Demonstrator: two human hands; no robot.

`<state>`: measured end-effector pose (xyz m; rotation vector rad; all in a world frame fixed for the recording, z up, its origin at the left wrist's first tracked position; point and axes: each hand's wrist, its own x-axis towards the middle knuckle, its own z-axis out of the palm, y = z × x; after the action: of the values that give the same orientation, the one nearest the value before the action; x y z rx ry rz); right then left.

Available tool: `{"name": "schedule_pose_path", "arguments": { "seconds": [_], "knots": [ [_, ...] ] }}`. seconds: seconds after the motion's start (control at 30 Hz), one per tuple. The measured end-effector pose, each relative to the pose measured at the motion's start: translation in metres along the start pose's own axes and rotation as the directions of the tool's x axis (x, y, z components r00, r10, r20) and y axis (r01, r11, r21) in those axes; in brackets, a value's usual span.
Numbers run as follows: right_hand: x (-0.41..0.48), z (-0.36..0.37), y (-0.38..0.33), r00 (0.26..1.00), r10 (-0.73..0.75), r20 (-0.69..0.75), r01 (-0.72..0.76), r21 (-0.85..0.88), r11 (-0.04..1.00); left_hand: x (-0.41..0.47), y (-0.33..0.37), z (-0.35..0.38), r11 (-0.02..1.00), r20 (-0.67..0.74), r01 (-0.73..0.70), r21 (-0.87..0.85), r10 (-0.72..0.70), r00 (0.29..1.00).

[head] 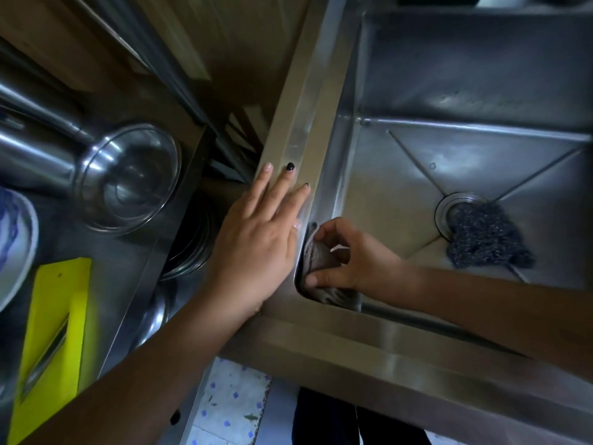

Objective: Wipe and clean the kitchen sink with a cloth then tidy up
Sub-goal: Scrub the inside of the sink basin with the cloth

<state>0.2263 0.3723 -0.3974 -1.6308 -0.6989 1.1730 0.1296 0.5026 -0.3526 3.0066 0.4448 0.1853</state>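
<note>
A deep stainless steel sink (398, 175) fills the right half of the view. My right hand (356, 258) is inside it and grips a grey-brown cloth (321, 258), pressed into the sink's near left corner against the wall. My left hand (256, 239) lies flat on the sink's left rim with straight fingers pointing away from me. A dark steel-wool scrubber (484, 236) lies on the sink floor, partly over the round drain (449, 210).
Left of the sink stands a steel counter with a glass bowl (128, 178), a steel pot (35, 146), a blue-patterned plate (12, 245) and a yellow chopping board (54, 335). Stacked steel dishes (189, 248) sit in the gap beside the rim. Tiled floor (231, 399) shows below.
</note>
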Motion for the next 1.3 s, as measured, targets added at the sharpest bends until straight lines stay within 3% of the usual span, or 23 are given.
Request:
{"name": "schedule_pose_path", "arguments": {
  "seconds": [0.1, 0.33, 0.47, 0.63, 0.83, 1.07, 1.2, 1.3],
  "knots": [
    [-0.01, -0.006, -0.016, 1.0, -0.003, -0.005, 0.004, 0.073, 0.997, 0.0, -0.002, -0.001, 0.999, 0.023, -0.006, -0.049, 0.007, 1.0],
    [-0.043, -0.025, -0.033, 0.961, -0.036, -0.273, 0.075, 0.136, 0.988, 0.001, -0.006, -0.001, 0.987, 0.061, 0.035, -0.155, -0.026, 0.998],
    [-0.067, -0.035, -0.037, 0.893, -0.009, -0.451, 0.043, 0.064, 0.997, 0.002, 0.002, -0.004, 0.968, 0.081, 0.093, -0.235, -0.076, 0.994],
    [-0.101, -0.044, -0.037, 0.757, 0.019, -0.653, -0.02, 0.006, 1.0, 0.001, 0.016, -0.016, 0.967, 0.131, 0.038, -0.253, -0.005, 0.991],
    [-0.131, -0.066, -0.022, 0.674, 0.079, -0.735, -0.06, 0.053, 0.997, 0.009, 0.026, -0.02, 0.968, 0.159, 0.024, -0.25, 0.016, 0.987],
    [-0.122, -0.104, 0.011, 0.722, 0.047, -0.691, -0.147, -0.086, 0.985, 0.03, 0.031, -0.005, 0.98, 0.133, 0.009, -0.2, 0.018, 0.991],
    [-0.098, -0.127, 0.039, 0.837, 0.052, -0.545, -0.222, -0.251, 0.942, 0.031, 0.033, 0.002, 0.998, 0.146, -0.007, -0.058, 0.016, 0.989],
    [-0.077, -0.138, 0.061, 0.951, 0.059, -0.305, -0.202, -0.463, 0.863, 0.025, 0.037, 0.005, 0.997, 0.195, -0.038, 0.061, 0.026, 0.98]
  ]
}}
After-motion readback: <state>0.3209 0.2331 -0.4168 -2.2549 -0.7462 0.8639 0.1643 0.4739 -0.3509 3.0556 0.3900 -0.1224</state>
